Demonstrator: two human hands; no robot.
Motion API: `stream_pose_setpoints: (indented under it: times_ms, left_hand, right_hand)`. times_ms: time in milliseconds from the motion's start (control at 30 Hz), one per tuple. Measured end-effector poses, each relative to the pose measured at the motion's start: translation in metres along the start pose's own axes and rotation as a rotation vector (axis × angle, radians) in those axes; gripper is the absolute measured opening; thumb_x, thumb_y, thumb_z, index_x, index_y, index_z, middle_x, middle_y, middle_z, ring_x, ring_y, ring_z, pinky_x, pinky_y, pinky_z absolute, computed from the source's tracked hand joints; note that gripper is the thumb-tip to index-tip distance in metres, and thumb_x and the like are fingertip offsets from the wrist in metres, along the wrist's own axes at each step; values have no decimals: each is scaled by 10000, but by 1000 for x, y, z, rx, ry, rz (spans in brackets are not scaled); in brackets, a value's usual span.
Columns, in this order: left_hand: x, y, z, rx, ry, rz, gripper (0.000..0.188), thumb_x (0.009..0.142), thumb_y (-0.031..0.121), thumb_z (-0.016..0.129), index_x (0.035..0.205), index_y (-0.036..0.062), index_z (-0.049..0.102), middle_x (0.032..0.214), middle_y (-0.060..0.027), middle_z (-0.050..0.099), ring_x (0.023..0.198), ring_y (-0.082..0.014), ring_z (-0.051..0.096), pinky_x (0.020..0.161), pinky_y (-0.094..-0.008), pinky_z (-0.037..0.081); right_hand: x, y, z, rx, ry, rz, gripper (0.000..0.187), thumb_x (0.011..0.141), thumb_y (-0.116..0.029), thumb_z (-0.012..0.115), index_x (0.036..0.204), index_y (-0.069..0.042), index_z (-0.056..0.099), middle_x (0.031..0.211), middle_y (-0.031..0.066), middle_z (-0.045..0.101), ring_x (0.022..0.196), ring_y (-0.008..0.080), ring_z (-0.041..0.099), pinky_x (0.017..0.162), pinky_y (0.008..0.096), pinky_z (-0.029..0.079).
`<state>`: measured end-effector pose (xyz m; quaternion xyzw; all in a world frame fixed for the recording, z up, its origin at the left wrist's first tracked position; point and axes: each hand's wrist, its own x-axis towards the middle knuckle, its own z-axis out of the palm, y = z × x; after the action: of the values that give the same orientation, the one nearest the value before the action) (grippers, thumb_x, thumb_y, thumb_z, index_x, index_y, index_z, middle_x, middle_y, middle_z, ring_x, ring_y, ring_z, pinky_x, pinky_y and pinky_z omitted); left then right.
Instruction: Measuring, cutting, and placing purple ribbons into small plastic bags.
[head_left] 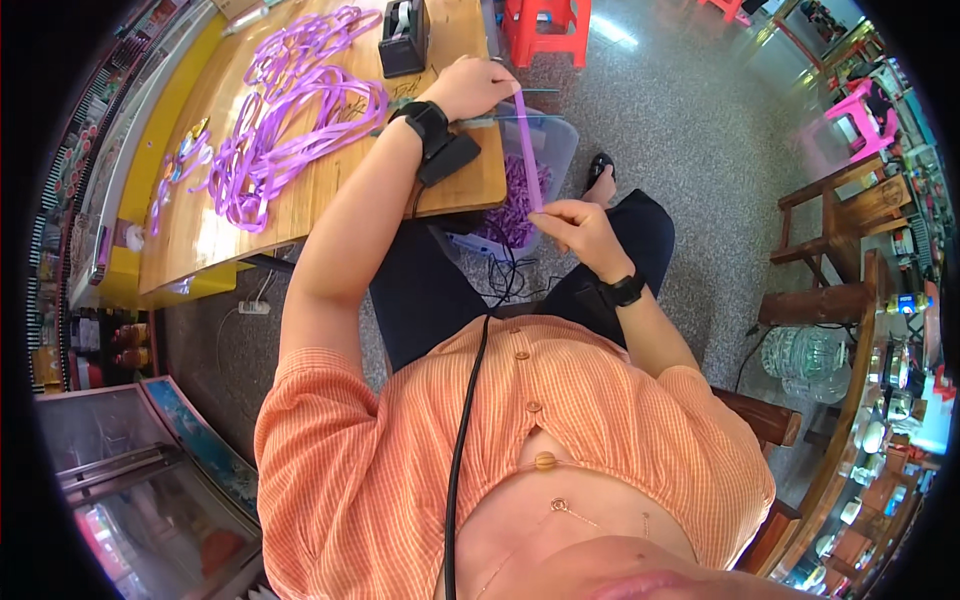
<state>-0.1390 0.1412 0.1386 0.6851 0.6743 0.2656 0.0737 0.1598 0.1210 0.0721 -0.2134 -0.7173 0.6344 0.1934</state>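
Note:
A short purple ribbon [527,145] is stretched taut between my two hands, past the table's right edge. My left hand [478,88] pinches its far end above the table corner. Closer to my body, my right hand [585,235] pinches the near end between thumb and fingers. Below the ribbon stands a clear plastic bin [562,150], with a heap of purple ribbon pieces [510,205] inside. Long loops of purple ribbon [290,135] lie in a loose pile on the wooden table [455,190], left of my left hand.
A black tape dispenser [404,40] stands at the table's far side. Behind the bin is a red stool [545,30]. Black cables [508,268] hang between my knees. Wooden chairs [835,225] and a large clear bottle [803,355] are at the right.

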Motion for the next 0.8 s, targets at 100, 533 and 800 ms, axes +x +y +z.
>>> stream_pose_setpoints:
  times_ms: [100,533,800]
  left_hand:
    - [-1,1,1,23,31,38,292,917,368,568,987,152,752,967,-101,725,960,-333,661,877,-436,515]
    - [-4,-3,0,16,100,158,266,934,256,611,1007,22,714,892,-161,715,797,-322,675,772,-367,532]
    - [-7,14,-11,-264,161,-228,271,913,296,593,1018,106,753,891,-129,726,832,-269,693,788,-350,530]
  right_hand:
    - [0,-9,3,-45,0,-88,169,920,-150,689,956,9,732,656,-18,607,537,44,489,489,206,373]
    - [34,-95,-21,70,-71,-317,267,934,-117,637,1172,-6,685,842,12,638,638,72,512,582,222,416]
    - [174,-100,-48,9,88,-237,367,883,-209,734,1217,-67,682,1044,-12,683,808,37,560,715,191,443]
